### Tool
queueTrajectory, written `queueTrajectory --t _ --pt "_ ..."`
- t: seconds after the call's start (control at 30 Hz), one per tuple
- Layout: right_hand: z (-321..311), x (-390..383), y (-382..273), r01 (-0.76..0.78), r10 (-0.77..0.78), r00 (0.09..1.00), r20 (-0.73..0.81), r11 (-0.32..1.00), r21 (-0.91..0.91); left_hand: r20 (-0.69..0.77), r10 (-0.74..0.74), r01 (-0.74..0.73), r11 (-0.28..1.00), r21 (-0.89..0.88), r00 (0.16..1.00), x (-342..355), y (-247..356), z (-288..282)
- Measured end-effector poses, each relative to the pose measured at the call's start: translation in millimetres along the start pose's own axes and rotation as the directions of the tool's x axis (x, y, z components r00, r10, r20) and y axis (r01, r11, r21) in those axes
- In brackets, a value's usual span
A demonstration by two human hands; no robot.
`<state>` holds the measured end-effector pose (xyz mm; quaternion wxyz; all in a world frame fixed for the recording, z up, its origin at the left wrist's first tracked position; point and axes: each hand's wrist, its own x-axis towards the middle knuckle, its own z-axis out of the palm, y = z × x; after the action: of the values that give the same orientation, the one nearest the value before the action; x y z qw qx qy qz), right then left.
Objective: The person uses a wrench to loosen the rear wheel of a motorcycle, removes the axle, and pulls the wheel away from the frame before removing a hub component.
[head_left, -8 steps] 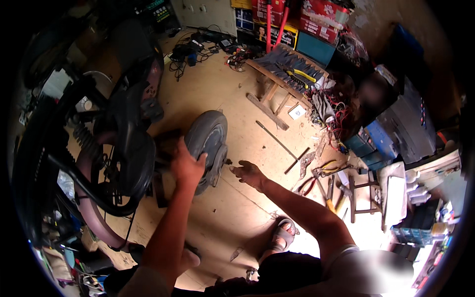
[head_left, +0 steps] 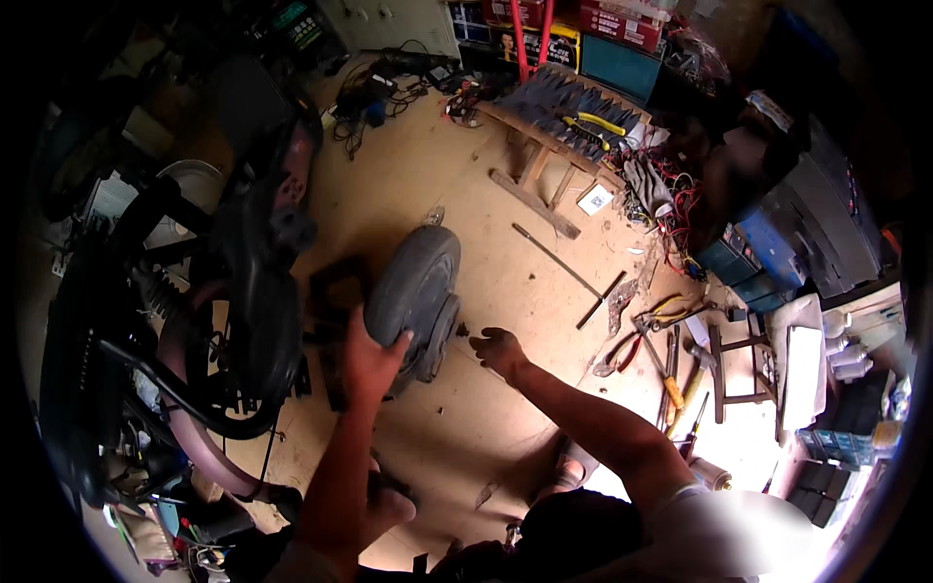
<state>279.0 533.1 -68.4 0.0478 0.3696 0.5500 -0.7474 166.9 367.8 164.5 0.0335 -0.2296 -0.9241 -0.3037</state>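
Observation:
A black tyred wheel with a hub and a short axle stands upright on the floor. My left hand is closed on the lower left side of the tyre, thumb on the tread. My right hand hovers just right of the axle end, fingers apart and slightly bent, holding nothing. A dark metal frame lies behind the wheel on the left. To the right, a long T-shaped tool lies on the floor.
A partly dismantled black scooter fills the left. Pliers, hammers and other tools lie at the right by a small stand. A wooden bench with tools, tangled cables and stacked boxes are at the back.
The wheel has tipped a little, showing more tread and less of its side, with my left hand still on it. Both hands and the scene sit slightly further right in the picture.

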Motion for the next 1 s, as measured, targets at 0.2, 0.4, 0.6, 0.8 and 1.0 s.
queueTrajectory --t 0.2,0.4,0.6,0.8,1.0 --pt "-49.9 -37.9 45.4 0.123 -0.130 0.991 0.024 0.975 0.184 0.185 -0.021 0.026 0.999 -0.027 0.983 25.4 29.4 -3.8" --pt "-61.9 -65.4 39.6 0.025 -0.029 0.999 0.041 0.994 0.110 0.142 -0.100 0.102 0.995 -0.003 0.985 40.8 12.1 -0.8" --pt "0.4 -72.6 -42.9 0.515 -0.519 0.854 -0.028 0.852 -0.088 0.042 -0.084 0.080 0.992 0.099 0.996 51.5 -7.8 0.4" --pt "1.7 -57.9 -64.4 0.440 -0.439 0.896 0.071 0.850 -0.290 0.015 -0.118 0.116 0.987 0.114 0.993 37.5 5.5 -3.7" --pt "3.4 -51.2 -54.1 0.489 -0.511 0.860 0.024 0.808 -0.327 0.090 -0.289 0.268 0.944 0.193 0.953 38.2 27.3 -2.1"
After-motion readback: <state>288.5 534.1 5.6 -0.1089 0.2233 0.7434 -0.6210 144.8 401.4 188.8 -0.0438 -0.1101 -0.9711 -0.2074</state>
